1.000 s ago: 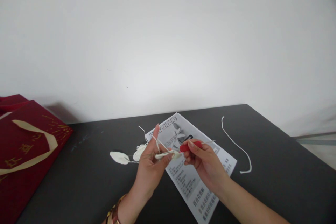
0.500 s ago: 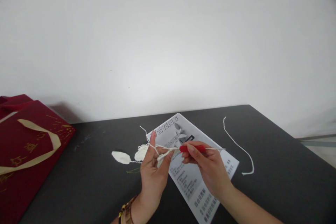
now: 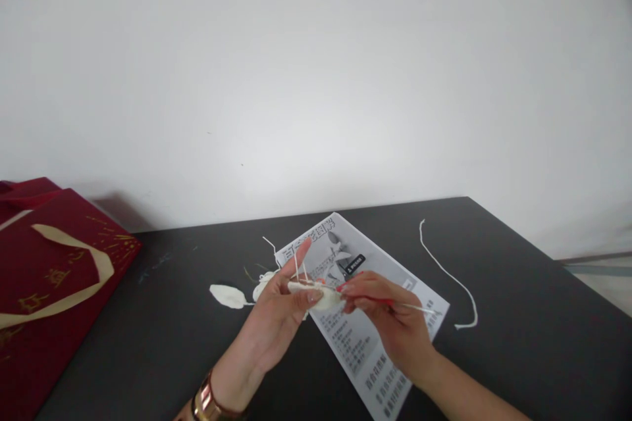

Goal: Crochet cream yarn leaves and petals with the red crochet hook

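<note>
Between thumb and fingers, my left hand [image 3: 281, 312] pinches a white crocheted piece [image 3: 328, 300]. White yarn runs up around its raised index finger. My right hand [image 3: 390, 316] grips a red-handled crochet hook [image 3: 378, 300], whose working end meets the piece's upper edge; the pale far end of the hook sticks out to the right. Behind my left hand lies a bundle of white yarn [image 3: 263, 284], partly hidden. A finished-looking white leaf-shaped crochet piece [image 3: 227, 296] rests on the table to the left, its yarn tail running under my left hand.
A printed sheet [image 3: 365, 368] with pictures and text lies slanted beneath my hands on the dark table [image 3: 162, 335]. To the right is a loose strand of white yarn [image 3: 449, 273]. A red gift bag [image 3: 54, 263] with a cream ribbon stands at the left; a white wall rises behind.
My left hand has turned, so the crocheted piece now shows its flat side. My right hand has shifted slightly, bringing the hook against the piece's edge.
</note>
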Demonstrator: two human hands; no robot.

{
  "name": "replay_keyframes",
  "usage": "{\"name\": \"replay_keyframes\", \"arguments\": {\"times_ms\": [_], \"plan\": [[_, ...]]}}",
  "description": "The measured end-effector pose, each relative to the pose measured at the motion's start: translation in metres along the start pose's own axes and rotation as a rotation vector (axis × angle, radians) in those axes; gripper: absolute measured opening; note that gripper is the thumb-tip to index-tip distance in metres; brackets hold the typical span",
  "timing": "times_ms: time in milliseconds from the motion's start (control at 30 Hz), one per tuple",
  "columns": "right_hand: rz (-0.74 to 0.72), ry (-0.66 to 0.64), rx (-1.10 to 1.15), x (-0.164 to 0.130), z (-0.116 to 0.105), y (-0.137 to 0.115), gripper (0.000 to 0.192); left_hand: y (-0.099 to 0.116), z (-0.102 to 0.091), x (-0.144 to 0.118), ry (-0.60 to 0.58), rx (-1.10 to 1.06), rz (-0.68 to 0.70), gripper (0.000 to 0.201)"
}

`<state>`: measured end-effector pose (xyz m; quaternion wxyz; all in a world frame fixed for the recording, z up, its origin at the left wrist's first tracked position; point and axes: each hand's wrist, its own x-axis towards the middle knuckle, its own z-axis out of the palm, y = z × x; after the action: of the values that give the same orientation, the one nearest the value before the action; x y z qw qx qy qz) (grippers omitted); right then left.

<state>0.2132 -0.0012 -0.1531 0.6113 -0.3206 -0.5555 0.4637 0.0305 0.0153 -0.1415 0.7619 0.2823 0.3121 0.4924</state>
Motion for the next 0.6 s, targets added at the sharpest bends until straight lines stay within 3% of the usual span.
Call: {"name": "replay_keyframes", "arguments": {"times_ms": [200,600], "plan": [[0.126,0.009,0.140,0.002,-0.002,0.005,0.010,0.005,-0.001,-0.003,-0.027,0.012,-0.006,0.078],[0.161,0.030,0.229,0.005,-0.010,-0.002,0.010,0.014,-0.005,-0.006,-0.049,0.075,-0.007,0.071]]}}
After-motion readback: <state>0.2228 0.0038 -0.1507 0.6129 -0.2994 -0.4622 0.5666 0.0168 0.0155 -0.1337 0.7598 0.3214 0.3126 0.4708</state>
